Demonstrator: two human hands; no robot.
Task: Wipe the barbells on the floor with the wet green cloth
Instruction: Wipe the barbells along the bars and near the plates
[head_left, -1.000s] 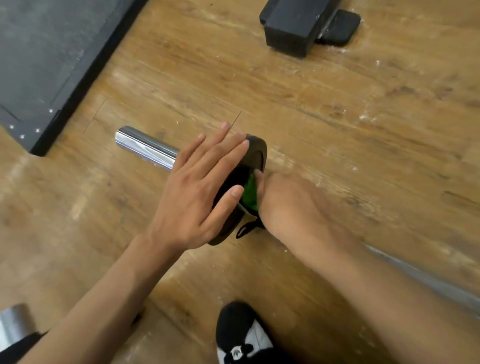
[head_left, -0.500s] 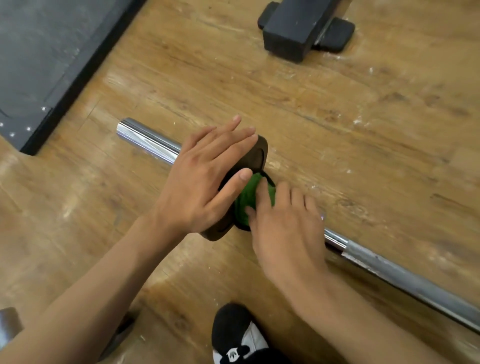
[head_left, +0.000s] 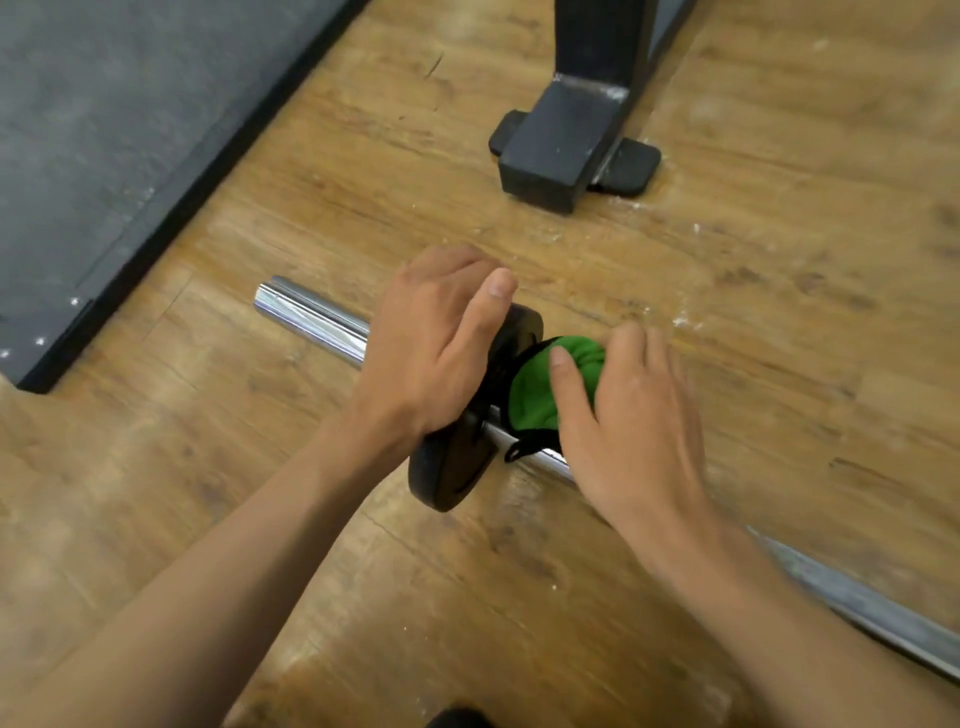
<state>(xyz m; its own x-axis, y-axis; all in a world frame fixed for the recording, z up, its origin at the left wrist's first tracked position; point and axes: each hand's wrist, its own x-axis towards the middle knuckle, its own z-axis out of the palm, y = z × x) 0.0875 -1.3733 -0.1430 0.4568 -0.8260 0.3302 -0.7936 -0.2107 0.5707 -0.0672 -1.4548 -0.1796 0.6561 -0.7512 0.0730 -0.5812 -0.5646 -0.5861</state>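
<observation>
A chrome barbell (head_left: 317, 322) lies slantwise on the wooden floor, its bar running off to the lower right. A small black weight plate (head_left: 457, 467) sits on it. My left hand (head_left: 436, 348) grips the plate's upper rim, fingers curled over the far side. The green cloth (head_left: 540, 384), edged in black, is pressed against the plate's right face and the bar. My right hand (head_left: 623, 415) holds the cloth there, thumb on its front and fingers wrapped over its top.
A black machine foot (head_left: 566, 140) with rubber pads stands on the floor just beyond the barbell. A dark grey raised platform (head_left: 104, 156) fills the upper left. Bare wooden floor (head_left: 779, 312) lies to the right.
My left hand's fingers went from lying flat on the plate to curling over its rim. My right hand slid right along the bar and more of the green cloth shows. The view shifted down.
</observation>
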